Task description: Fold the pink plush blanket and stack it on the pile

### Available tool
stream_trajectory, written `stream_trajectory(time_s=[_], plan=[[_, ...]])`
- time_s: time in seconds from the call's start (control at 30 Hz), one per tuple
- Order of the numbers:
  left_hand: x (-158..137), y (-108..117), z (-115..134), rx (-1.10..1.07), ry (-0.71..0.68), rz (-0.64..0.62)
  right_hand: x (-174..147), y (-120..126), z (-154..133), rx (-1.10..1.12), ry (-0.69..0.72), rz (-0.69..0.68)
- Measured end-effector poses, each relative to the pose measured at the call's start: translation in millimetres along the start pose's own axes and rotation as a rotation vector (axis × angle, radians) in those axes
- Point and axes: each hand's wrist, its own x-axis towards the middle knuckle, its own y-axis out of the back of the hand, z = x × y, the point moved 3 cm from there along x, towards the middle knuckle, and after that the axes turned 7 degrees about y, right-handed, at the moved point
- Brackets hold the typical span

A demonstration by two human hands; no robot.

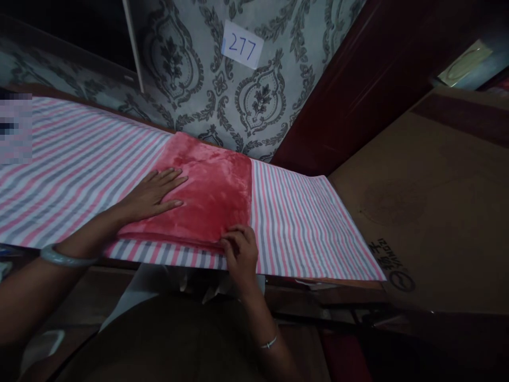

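A folded red plush blanket lies flat on a cloth with pink, grey and white stripes. My left hand rests palm down on the left part of the blanket, its fingers stretched out and spread. At the near right corner of the blanket, my right hand has thumb and fingertips pinched together on the edge. The layers of the fold show along the near side. What the right fingertips grip is partly hidden, but the blanket's corner is between them.
Behind the table stands a patterned wall with a paper marked 277. A dark screen is at the upper left. A dark red post and a large cardboard box border the right side.
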Motion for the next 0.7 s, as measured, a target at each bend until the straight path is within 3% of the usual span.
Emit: stream_trajectory(time_s=[0.17, 0.3, 0.37, 0.47, 0.57, 0.7], plan=[[0, 2, 0, -0.008, 0.012, -0.006, -14, 33, -13, 0.065, -0.080, 0.034], [0, 2, 2, -0.017, 0.015, -0.013, -48, 75, -15, 0.141, -0.136, -0.190], [0, 2, 2, -0.021, 0.014, -0.011, -68, 97, -9, 0.048, -0.184, -0.202], [3, 2, 1, -0.034, 0.016, -0.006, -90, 119, 2, -0.168, -0.235, -0.095], [4, 8, 0, -0.059, 0.024, -0.045, -90, 119, 3, -0.244, -0.185, -0.026], [-5, 30, 16, -0.050, 0.048, -0.060, -58, 90, -10, -0.192, -0.047, -0.061]])
